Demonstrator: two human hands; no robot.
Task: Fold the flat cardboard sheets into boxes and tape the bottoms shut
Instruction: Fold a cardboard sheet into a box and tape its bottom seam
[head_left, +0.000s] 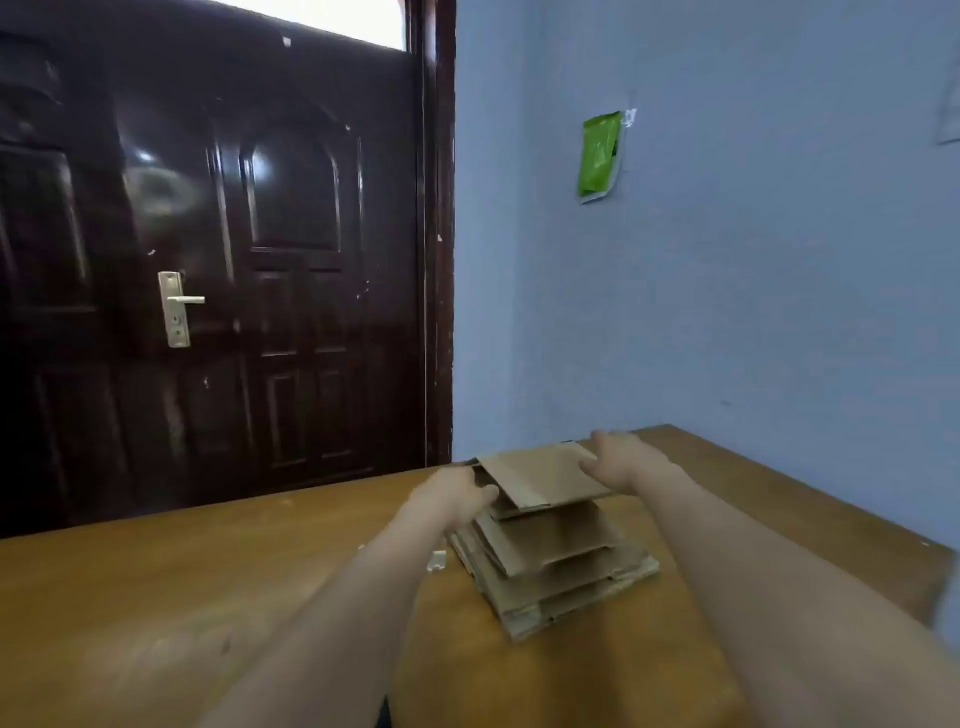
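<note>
Now top sheet (540, 475) between both hands.

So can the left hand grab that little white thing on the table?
Probably yes. The small white object lies on the brown wooden table beside the left hand, nothing covering it.

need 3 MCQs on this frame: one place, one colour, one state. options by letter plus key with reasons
1. Where is the cardboard stack?
A. on the floor
B. on the table
C. against the door

2. What colour is the packet on the wall?
A. green
B. red
C. yellow

3. What is happening to the top sheet?
A. it lies untouched
B. it is taped into a box
C. both hands hold it

Key:
1 B: the stack rests on the wooden top.
2 A: the packet is bright green.
3 C: the left hand and the right hand grip opposite edges, the sheet raised above the stack.
</note>
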